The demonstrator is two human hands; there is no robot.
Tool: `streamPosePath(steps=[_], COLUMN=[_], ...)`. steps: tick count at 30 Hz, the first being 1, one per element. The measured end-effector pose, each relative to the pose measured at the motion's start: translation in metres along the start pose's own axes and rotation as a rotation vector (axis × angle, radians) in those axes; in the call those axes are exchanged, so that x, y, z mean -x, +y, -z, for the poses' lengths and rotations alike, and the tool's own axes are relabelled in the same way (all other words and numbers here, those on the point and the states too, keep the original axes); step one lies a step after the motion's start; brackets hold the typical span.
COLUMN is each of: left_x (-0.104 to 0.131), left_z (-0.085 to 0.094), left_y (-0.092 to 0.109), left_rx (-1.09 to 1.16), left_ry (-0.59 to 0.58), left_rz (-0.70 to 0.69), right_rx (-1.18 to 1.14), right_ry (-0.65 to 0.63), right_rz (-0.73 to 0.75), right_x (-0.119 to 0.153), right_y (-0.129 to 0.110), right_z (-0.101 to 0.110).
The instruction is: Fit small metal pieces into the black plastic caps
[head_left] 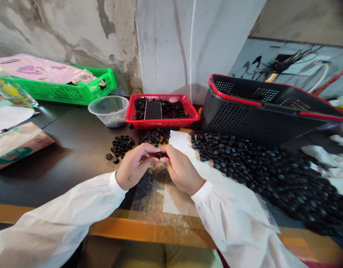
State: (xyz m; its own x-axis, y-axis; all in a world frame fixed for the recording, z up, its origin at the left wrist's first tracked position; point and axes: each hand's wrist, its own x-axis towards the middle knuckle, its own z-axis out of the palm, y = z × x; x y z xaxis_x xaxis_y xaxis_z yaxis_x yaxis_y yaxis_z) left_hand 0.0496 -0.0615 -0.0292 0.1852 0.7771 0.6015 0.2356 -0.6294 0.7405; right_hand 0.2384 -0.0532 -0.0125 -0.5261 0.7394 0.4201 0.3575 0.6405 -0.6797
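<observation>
My left hand and my right hand meet at the middle of the view, fingers pinched round a small black part between them. Its details are mostly hidden by the fingertips. Under the hands lie a heap of thin pins or wires and a white sheet. Just left of my left hand sits a group of black ring-like parts. Beyond the fingers are more small black parts. A large pile of rounded black pieces spreads to the right.
A red basket holds small dark parts and a phone. Beside it stands a clear bowl. A black basket is at the right, a green crate at the back left, and a tissue pack at the left.
</observation>
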Motion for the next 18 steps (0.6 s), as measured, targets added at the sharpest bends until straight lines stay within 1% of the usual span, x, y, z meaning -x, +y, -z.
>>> streamPosePath(steps=[2, 4, 8, 10, 14, 18], left_x=[-0.0002, 0.0002, 0.0027, 0.0035, 0.0022, 0.0007], left_z=[0.0011, 0.0021, 0.003, 0.003, 0.0024, 0.0015], left_y=[-0.0007, -0.0022, -0.0065, -0.0074, -0.0054, -0.0037], left_rx=[-0.049, -0.047, 0.081, 0.114, 0.13, 0.14], left_ry=[0.016, 0.015, -0.02, -0.035, -0.031, -0.023], left_rz=[-0.009, 0.013, 0.111, 0.136, 0.149, 0.148], right_rx=[0.025, 0.053, 0.099, 0.108, 0.114, 0.122], right_ry=[0.011, 0.022, 0.02, 0.017, 0.002, 0.015], right_rz=[-0.012, -0.02, -0.019, -0.016, 0.019, 0.028], right_x=[0.0004, 0.0008, 0.0011, 0.0009, 0.0006, 0.001], right_y=[0.0001, -0.0004, -0.0012, -0.001, -0.0005, -0.0013], right_z=[0.0007, 0.0019, 0.0044, 0.0049, 0.0047, 0.0049])
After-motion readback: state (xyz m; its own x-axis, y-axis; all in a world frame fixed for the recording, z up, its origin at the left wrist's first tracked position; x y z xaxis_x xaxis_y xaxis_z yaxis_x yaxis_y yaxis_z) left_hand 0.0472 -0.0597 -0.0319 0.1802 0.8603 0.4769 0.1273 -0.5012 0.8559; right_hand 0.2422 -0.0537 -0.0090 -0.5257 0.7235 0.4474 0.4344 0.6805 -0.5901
